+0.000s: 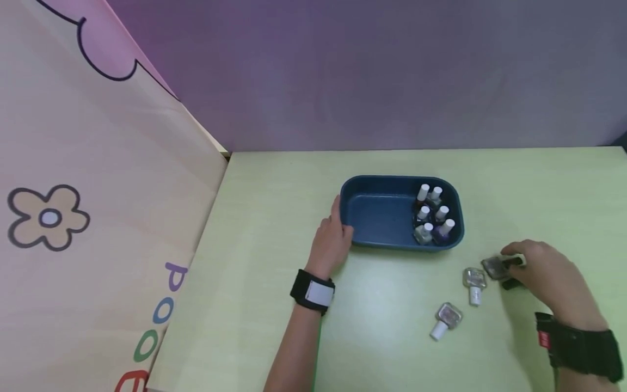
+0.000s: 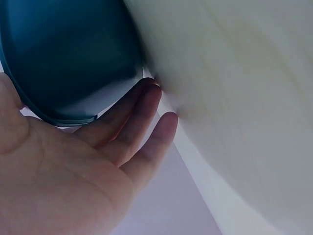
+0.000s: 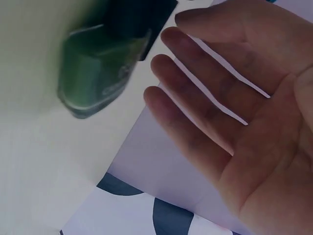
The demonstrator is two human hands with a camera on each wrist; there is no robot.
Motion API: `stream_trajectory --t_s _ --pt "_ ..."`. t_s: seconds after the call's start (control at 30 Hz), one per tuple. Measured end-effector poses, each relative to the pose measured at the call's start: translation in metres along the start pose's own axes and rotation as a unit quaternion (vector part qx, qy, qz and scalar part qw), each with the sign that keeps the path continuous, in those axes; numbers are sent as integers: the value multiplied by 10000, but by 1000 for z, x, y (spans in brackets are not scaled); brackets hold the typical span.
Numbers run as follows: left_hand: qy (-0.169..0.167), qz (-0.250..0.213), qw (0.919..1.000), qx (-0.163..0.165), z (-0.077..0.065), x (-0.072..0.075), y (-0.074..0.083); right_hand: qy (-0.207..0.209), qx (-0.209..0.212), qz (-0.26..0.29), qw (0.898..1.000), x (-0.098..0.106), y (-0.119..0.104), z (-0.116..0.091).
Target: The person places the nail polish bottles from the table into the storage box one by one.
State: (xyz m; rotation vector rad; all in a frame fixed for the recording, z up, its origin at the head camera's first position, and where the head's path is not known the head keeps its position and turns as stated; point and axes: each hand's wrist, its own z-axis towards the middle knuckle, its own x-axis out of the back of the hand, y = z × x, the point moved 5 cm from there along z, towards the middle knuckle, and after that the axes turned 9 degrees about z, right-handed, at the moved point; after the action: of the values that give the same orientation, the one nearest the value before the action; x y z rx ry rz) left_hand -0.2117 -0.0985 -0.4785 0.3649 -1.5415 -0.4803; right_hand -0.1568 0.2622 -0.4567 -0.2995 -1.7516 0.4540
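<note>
My left hand rests at the near left corner of a dark blue tray. Its index finger lies along the end wall, and its other fingers extend fairly straight beside the tray. My right hand hovers over a nail polish bottle, thumb and index finger on either side of its dark cap. In the right wrist view, a blurred green nail polish bottle with a dark cap appears apart from the extended fingers. Another dark item, partly hidden, lies beneath the right hand.
Several white-capped nail polish bottles stand at the tray's right end. Two more white-capped bottles lie on the table: a sparkly one near the right hand and a pinkish one closer. A purple-grey panel rises behind the table.
</note>
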Motion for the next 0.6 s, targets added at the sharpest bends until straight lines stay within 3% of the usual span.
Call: stream_trajectory --t_s 0.23,0.6 --pt "12 -76 10000 -17 1 0 -1 -143 -185 101 9997 -8 5 1" --pt "-112 -125 9998 52 2 0 -2 -70 -17 -47 10000 -10 7 3"
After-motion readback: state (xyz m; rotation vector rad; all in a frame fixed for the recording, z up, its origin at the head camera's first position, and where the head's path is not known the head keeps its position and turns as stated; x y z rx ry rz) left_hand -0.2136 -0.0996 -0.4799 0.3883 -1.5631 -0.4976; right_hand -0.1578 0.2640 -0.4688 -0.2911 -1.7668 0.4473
